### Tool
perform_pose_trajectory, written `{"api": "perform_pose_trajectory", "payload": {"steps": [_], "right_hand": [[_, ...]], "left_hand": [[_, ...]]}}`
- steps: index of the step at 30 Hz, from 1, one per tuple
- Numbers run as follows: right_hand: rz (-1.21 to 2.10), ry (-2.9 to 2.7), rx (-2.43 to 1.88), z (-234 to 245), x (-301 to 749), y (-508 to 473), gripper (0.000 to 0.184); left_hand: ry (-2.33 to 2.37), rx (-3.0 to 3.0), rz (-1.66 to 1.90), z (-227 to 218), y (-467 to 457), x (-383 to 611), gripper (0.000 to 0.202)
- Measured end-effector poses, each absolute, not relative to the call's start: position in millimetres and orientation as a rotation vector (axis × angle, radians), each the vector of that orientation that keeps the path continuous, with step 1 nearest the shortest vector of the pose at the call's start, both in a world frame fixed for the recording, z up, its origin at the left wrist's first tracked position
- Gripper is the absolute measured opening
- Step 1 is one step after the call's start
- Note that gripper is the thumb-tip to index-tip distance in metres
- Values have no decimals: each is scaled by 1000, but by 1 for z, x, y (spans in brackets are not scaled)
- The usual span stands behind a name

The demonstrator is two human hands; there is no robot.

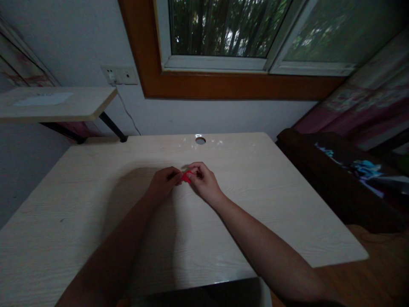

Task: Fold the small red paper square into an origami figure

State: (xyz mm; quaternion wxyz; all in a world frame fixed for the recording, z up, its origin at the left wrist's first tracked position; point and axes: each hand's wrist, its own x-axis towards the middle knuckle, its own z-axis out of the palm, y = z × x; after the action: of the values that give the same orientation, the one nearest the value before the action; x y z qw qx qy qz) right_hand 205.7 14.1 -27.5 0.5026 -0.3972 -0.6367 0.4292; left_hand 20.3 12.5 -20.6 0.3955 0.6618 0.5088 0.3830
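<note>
Over the middle of the pale wood-grain desk point(255, 200), both my hands meet at a small bright red piece point(186, 176). It looks thin and folded, perhaps paper or ribbon, but I cannot make out its kind. My left hand point(162, 184) pinches its left side between thumb and fingers. On the other side, my right hand point(203, 181) grips it with thumb and forefinger, the other fingers curled. Fingers cover much of the red piece.
A raised shelf point(105, 102) with a white sheet point(43, 99) stands at left on black legs. A cable point(128, 113) hangs from the wall socket point(119, 75). The desk has a round hole point(200, 140) near its back edge. Dark furniture point(319, 170) lies to the right.
</note>
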Motion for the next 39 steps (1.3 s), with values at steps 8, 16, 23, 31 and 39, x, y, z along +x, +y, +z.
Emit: {"api": "perform_pose_trajectory", "payload": {"steps": [8, 16, 23, 31, 39], "right_hand": [[1095, -1463, -952, -28, 204, 16, 19], [1149, -1434, -929, -31, 206, 17, 22], [1164, -1429, -939, -30, 206, 17, 24], [1130, -1317, -953, -34, 209, 23, 24], [1167, -1253, -927, -31, 213, 25, 25]], "left_hand": [[1260, 1642, 987, -20, 11, 20, 25], [1257, 1583, 966, -21, 13, 19, 25], [1257, 1553, 951, -18, 12, 21, 26], [1287, 1545, 1030, -26, 16, 15, 25], [1218, 1437, 1163, -24, 19, 12, 22]]}}
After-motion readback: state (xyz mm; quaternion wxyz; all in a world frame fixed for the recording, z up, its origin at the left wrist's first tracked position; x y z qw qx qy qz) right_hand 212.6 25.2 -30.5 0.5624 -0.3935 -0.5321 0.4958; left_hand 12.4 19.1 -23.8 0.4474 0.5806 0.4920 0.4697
